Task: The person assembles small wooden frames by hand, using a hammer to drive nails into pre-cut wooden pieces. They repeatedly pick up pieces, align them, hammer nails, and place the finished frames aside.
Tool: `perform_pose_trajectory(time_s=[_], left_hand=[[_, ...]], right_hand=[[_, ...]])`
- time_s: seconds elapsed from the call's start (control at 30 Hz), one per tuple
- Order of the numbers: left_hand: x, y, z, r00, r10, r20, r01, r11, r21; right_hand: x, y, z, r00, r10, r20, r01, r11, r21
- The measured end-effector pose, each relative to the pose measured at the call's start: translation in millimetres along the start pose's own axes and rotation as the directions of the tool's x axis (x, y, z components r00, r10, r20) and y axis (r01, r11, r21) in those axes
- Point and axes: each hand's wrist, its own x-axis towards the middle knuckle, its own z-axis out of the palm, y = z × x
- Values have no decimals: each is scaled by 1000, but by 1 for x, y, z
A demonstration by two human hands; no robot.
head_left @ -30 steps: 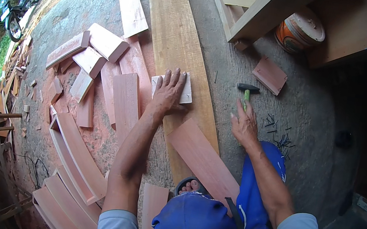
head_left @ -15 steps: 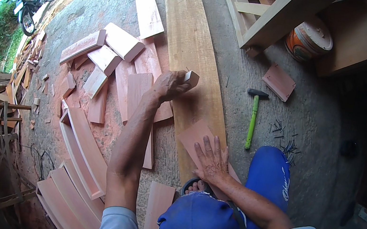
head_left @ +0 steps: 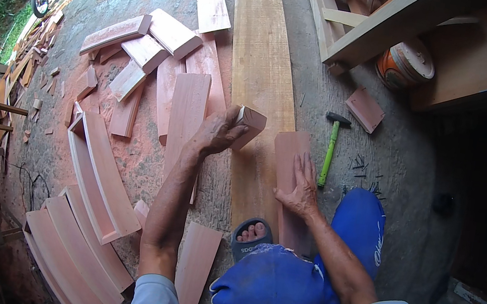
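Note:
My left hand (head_left: 218, 133) grips a short pinkish wooden block (head_left: 250, 131) over the long plank on the floor. Its fingers close round the block's left side, and the near end is turned toward the plank. My right hand (head_left: 300, 189) lies with fingers spread on a flat reddish board (head_left: 290, 150), which rests along the plank's right edge beside my knee. A hammer (head_left: 329, 153) with a green handle lies just right of that board, and several loose nails (head_left: 361, 164) are scattered beyond it.
The long yellowish plank (head_left: 266, 47) runs away from my sandalled foot (head_left: 252, 233). Cut wooden pieces (head_left: 176, 33) are heaped at left, with curved frames (head_left: 103, 171) nearer. At right stand a wooden frame (head_left: 371, 32), an orange-and-white bucket (head_left: 405, 63) and a small block (head_left: 365, 109).
The block in my left hand has turned and come nearer, showing more of its side. The board under my right hand has swung straighter along the plank and shifted right.

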Motion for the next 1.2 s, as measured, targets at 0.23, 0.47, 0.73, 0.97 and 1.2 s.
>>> perform_pose_trajectory(time_s=[0.23,0.47,0.73,0.97,1.2], left_hand=[[-3,15,32,996,-85,3,84,992,93],[-1,13,42,993,-15,117,-19,958,286],[-9,27,42,992,70,103,-98,946,309],[4,38,44,973,138,188,-199,910,363],[35,42,45,952,-23,305,-83,940,331]], right_hand=[[-8,-10,-28,980,-157,121,100,918,384],[-9,-14,-29,975,-114,190,-57,699,713],[2,-38,-28,991,131,6,-131,987,91],[5,-54,-43,963,221,157,-230,972,44],[43,-32,-56,932,276,233,-305,948,96]])
